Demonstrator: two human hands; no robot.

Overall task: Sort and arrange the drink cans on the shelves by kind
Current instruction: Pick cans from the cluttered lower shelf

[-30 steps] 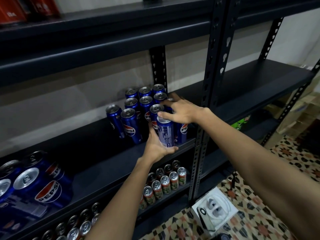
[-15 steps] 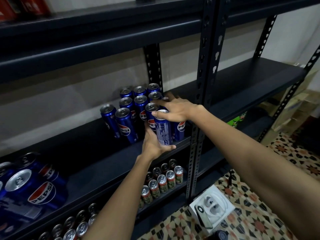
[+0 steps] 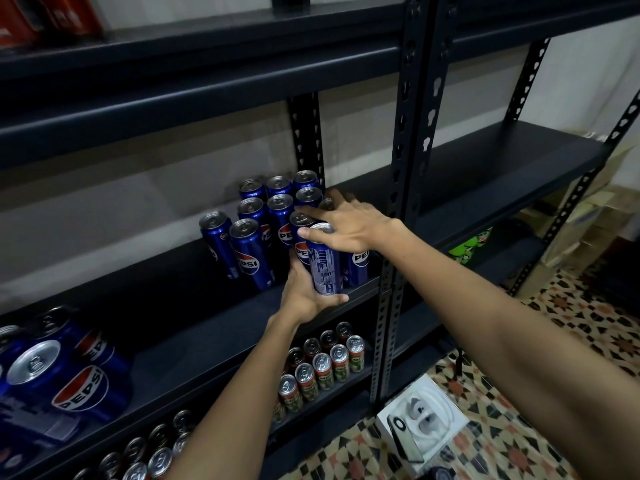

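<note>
A group of tall blue Pepsi cans (image 3: 250, 206) stands in rows on the middle shelf (image 3: 194, 341) of a black metal rack. My left hand (image 3: 304, 299) grips the lower part of one blue Pepsi can (image 3: 323, 268), upright at the front right of the group, its printed back facing me. My right hand (image 3: 349, 226) lies flat over the can tops, thumb on the held can's lid and fingers spread across its neighbours. Another Pepsi can (image 3: 358, 268) stands just right of the held one, under my right wrist.
A wrapped pack of Pepsi cans (image 3: 55, 375) lies at the shelf's left end. Green-and-red cans (image 3: 322, 368) line the shelf below. Red cans (image 3: 38, 15) sit on the top shelf. A rack upright (image 3: 408, 168) rises right of my hands. A white box (image 3: 420, 415) rests on the patterned floor.
The held can has moved up and back against the front row of the group. My right hand has slid over its lid. The view has shifted slightly.
</note>
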